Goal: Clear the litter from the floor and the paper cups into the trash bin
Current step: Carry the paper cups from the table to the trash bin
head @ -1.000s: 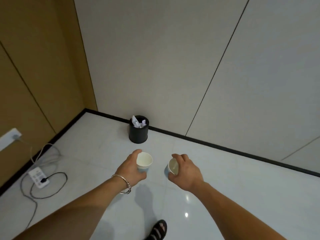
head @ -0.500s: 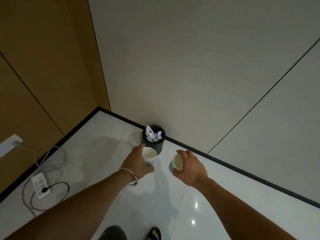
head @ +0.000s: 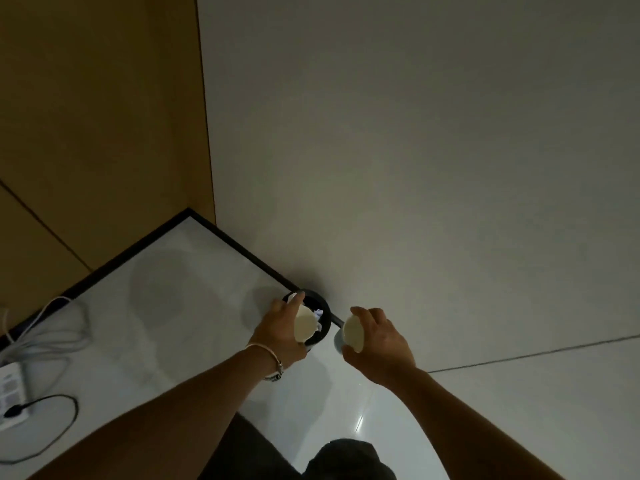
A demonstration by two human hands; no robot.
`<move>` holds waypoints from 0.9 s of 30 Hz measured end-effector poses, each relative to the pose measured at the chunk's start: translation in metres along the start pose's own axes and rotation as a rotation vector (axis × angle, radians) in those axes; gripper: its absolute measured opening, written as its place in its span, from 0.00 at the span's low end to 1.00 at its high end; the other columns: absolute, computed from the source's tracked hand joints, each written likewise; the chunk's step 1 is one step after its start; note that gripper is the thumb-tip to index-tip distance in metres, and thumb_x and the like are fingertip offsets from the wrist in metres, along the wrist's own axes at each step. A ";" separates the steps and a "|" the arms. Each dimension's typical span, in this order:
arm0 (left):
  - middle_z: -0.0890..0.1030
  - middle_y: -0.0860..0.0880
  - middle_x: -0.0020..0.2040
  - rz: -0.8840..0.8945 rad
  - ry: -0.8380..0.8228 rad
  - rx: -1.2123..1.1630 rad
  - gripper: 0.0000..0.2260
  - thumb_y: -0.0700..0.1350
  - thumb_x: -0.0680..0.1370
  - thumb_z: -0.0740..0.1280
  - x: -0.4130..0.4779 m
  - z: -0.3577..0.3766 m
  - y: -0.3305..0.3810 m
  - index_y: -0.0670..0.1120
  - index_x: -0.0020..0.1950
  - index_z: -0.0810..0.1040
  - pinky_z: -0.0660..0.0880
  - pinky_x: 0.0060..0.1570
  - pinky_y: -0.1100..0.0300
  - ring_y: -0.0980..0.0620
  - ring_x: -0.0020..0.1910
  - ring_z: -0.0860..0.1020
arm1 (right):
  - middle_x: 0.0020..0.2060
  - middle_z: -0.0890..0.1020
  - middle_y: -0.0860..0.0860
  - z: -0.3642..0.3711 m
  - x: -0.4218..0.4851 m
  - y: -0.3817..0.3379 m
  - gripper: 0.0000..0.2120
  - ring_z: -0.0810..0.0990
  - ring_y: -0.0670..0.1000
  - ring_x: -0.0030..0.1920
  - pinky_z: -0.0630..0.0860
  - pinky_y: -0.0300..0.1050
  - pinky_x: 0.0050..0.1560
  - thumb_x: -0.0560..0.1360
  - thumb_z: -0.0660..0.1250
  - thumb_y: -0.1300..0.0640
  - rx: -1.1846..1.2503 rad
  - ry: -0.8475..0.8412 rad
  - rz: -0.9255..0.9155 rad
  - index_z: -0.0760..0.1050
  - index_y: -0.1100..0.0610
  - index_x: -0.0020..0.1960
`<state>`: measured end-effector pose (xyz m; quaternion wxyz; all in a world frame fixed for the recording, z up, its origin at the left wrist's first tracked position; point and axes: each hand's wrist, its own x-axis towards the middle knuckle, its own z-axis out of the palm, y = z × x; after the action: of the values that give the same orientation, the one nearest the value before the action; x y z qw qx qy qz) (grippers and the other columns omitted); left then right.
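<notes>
1. Far left of the trash bin (head: 321, 299), a white power strip (head: 8, 398) lies on the glossy floor (head: 194, 271) at the frame's edge. A black cable (head: 71, 424) loops away from it, and pale cables (head: 59, 327) trail beside it.
2. The left hand (head: 278, 336) reaches in from the bin's left, with a metal bracelet (head: 273, 363) on its wrist. Its fingers are curled round a paper cup (head: 304, 323). The cup is tipped so that its cream inside faces the camera, and it hangs over the bin's opening.
3. The bin is black and round. It stands on the floor against the dark baseboard of the pale wall (head: 415, 168), near the corner where a brown panelled wall (head: 104, 116) meets it. Crumpled white paper (head: 318, 313) shows inside it.
4. Just right of the bin, the right hand (head: 381, 344) grips a second paper cup (head: 354, 332). This cup is also tilted, showing its cream inside and a bluish outer wall. It is beside the bin rather than over it. The two hands are apart, each holding its own cup.
5. Nearer the camera than the bin, a knee in dark cloth (head: 349, 459) shows at the bottom edge.
</notes>
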<state>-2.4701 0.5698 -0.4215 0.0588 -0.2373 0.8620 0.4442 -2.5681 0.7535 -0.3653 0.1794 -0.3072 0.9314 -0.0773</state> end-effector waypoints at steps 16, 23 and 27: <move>0.68 0.51 0.66 -0.605 0.305 -0.067 0.38 0.54 0.69 0.72 0.146 0.126 -0.043 0.51 0.75 0.58 0.73 0.57 0.59 0.50 0.61 0.71 | 0.72 0.63 0.50 0.097 0.285 0.102 0.37 0.67 0.51 0.68 0.74 0.43 0.61 0.74 0.66 0.39 -0.203 -0.431 -0.499 0.53 0.48 0.77; 0.73 0.47 0.62 -0.722 0.416 -0.085 0.39 0.51 0.64 0.76 0.233 0.256 -0.097 0.48 0.72 0.64 0.72 0.54 0.57 0.48 0.57 0.74 | 0.71 0.65 0.53 0.228 0.383 0.150 0.39 0.67 0.55 0.68 0.74 0.46 0.59 0.74 0.68 0.42 -0.225 -0.455 -0.595 0.53 0.50 0.78; 0.76 0.44 0.60 -0.704 0.486 0.048 0.38 0.52 0.62 0.78 0.290 0.313 -0.146 0.44 0.69 0.69 0.71 0.57 0.48 0.42 0.58 0.75 | 0.70 0.69 0.54 0.310 0.411 0.169 0.39 0.69 0.56 0.67 0.74 0.49 0.61 0.72 0.71 0.42 -0.237 -0.424 -0.681 0.59 0.54 0.76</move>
<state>-2.6920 0.6426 -0.8066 0.0073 -0.6132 0.7273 0.3082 -2.8494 0.6318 -0.8122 0.2949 -0.6253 0.7214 0.0406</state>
